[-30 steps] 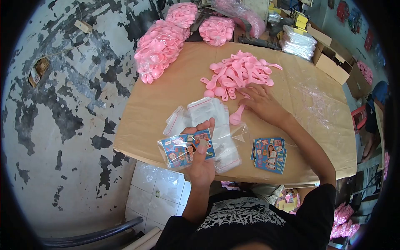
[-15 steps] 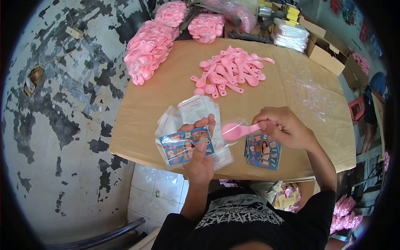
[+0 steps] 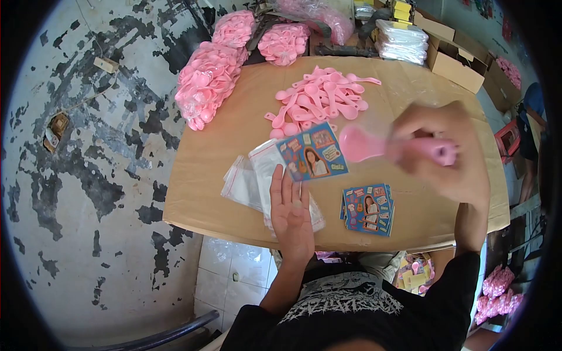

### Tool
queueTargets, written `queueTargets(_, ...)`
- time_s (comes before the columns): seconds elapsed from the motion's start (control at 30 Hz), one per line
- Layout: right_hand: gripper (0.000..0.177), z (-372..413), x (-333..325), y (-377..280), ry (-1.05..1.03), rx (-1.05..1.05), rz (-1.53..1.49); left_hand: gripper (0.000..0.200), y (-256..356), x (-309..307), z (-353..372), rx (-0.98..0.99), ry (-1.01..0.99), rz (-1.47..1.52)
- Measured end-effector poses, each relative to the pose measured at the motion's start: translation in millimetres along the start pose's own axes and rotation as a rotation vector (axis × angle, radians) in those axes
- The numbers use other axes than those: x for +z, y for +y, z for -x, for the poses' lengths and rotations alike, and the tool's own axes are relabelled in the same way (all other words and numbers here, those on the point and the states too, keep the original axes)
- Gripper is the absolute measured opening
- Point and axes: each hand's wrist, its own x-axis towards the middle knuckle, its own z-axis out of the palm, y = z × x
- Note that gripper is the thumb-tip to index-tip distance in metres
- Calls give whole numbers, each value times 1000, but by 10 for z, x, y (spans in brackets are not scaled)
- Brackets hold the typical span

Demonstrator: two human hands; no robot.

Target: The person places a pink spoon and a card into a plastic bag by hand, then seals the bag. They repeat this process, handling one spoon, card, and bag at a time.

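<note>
My left hand [image 3: 293, 219] is palm up with fingers stretched out, its fingertips right at the lower edge of a blue printed card [image 3: 313, 153]. My right hand [image 3: 436, 140], blurred by motion, is closed around a pink measuring spoon [image 3: 358, 145]. The spoon's bowl points left, close beside the card, and its handle end sticks out past the fist. Clear plastic bags [image 3: 243, 181] lie under and beside my left hand. A small stack of similar blue cards [image 3: 367, 209] rests near the table's front edge, below my right hand.
Loose pink spoons [image 3: 325, 96] are heaped on the paper-covered table [image 3: 205, 175]. Bulging bags of pink spoons [image 3: 209, 82] stand at the back left. Farther right are stacked plastic packs [image 3: 402, 41] and an open cardboard box [image 3: 456, 61]. Another person [image 3: 531, 128] is at the far right.
My left fingers have straightened, and the card has shifted from under the thumb to beyond the fingertips. My right hand has risen and moved right with the spoon.
</note>
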Motion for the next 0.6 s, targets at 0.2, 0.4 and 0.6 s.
queueTargets(0.2, 8, 44, 122, 23, -28, -22, 119, 96, -18, 326, 18, 281, -315, -996)
queueTargets(0.4, 5, 84, 119, 101, -77, 89, 104, 73, -114, 378, 57, 90, -390, -1102)
queueTargets(0.6, 22, -12, 191, 302, 160, -115, 94, 49, -89, 460, 81, -383, -406, -583)
